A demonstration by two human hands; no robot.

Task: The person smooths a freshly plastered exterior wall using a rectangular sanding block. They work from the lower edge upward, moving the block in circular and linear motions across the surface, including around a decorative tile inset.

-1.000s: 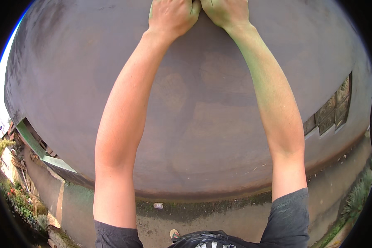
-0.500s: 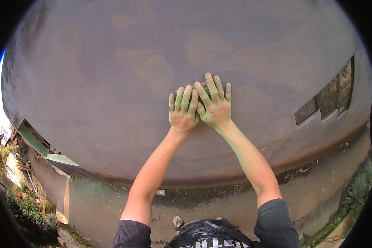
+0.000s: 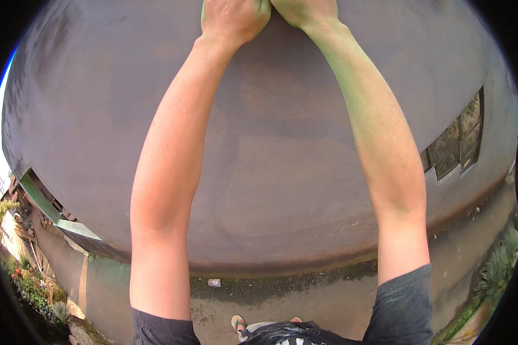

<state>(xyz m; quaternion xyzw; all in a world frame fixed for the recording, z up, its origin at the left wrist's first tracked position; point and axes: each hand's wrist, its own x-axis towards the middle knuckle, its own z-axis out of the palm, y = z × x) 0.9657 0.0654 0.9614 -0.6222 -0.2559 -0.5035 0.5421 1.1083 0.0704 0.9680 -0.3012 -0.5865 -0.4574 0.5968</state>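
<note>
Both arms raised and stretched forward up a broad grey-brown wall [image 3: 282, 149], which fills most of the view and lies straight ahead of the person, behind the forearms. Left hand [image 3: 234, 18] and right hand [image 3: 306, 10] at the top edge, backs toward the camera, thumb sides close together near the middle; whether they actually meet is unclear. Fingers cut off by the frame: cannot tell whether they are spread, pressed together or pinching anything, nor whether they touch the surface. Green powdery tint on the right forearm [image 3: 351, 72], strongest along its inner side; the left forearm [image 3: 175, 121] mostly bare of it, a trace of green by the hand. Short dark sleeves [image 3: 400, 305] end above the elbows. Wall surface patchy, darker smears at upper left, browner toward its base. Window [image 3: 457, 138] with several panes set low in the wall at right; green-edged frame [image 3: 40, 196] at far left. Below, a dark mossy strip [image 3: 282, 284] runs along the wall's foot, a small pale scrap [image 3: 214, 283] lying on it. Person's sandalled foot [image 3: 237, 322] on the concrete path [image 3: 334, 302], lower centre. Flowering plants [image 3: 31, 287] at lower left; spiky grey-green foliage [image 3: 498, 270] along the right edge.
</note>
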